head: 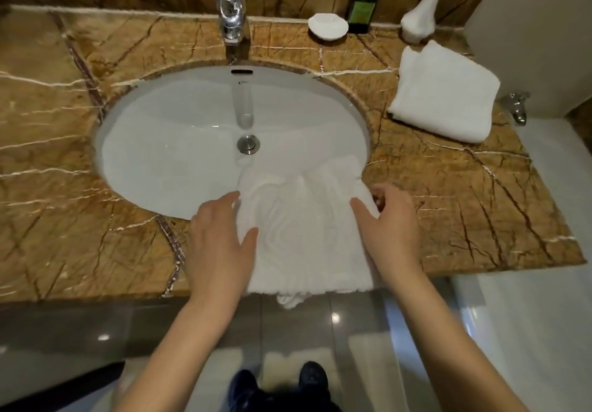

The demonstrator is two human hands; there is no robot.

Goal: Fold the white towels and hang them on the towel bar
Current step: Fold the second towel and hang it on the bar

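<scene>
A rumpled white towel lies on the front of the marble counter, its far end drooping into the sink and its near end hanging over the counter edge. My left hand rests flat on the towel's left side with fingers spread. My right hand presses on the towel's right edge, fingers apart, thumb on the cloth. A second white towel, folded into a neat square, lies on the counter at the back right. No towel bar is in view.
The white oval sink with its chrome faucet fills the counter's middle. Behind it stand a white soap dish, a dark green bottle and a white object. A white bathtub edge with a chrome tap is on the right.
</scene>
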